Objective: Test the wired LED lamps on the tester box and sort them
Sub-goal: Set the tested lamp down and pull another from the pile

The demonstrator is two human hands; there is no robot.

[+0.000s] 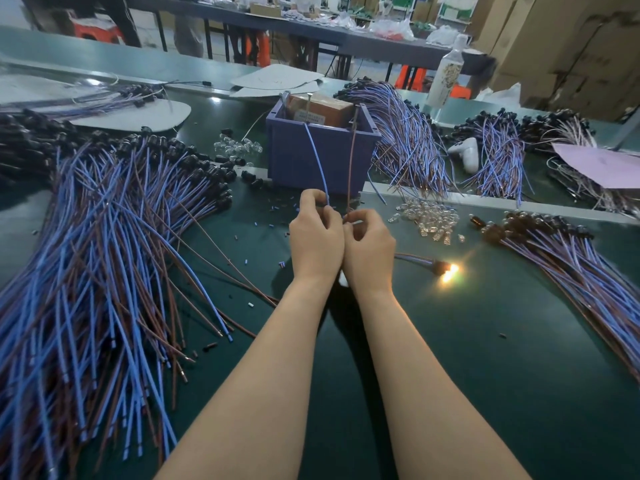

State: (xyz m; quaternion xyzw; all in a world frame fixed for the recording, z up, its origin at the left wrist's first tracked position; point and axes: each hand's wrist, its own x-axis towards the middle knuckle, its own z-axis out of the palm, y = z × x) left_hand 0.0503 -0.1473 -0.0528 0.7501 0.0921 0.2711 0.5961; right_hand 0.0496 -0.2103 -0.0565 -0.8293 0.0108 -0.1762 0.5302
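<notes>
Purple tester box [318, 157], blue-and-brown wires [104, 271]

I read the tester box [294, 157] as smooth moulded plastic with a faint sheen. Its blue lead [319, 164] and brown lead [352, 161] have matt plastic insulation, same as the wire piles [104, 271], which end in bare metal tips [220, 334]. Loose clear lamps [429, 216] are glossy. Table mat [485, 358] is smooth, slightly shiny. Cartons [571, 46] are matt cardboard. Pink sheet [602, 164] is matt paper.

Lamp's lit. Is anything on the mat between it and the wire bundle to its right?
Nothing visible. Bare green mat lies between the lit lamp and the right bundle. The loose clear bulbs sit farther back, off that path.
</notes>
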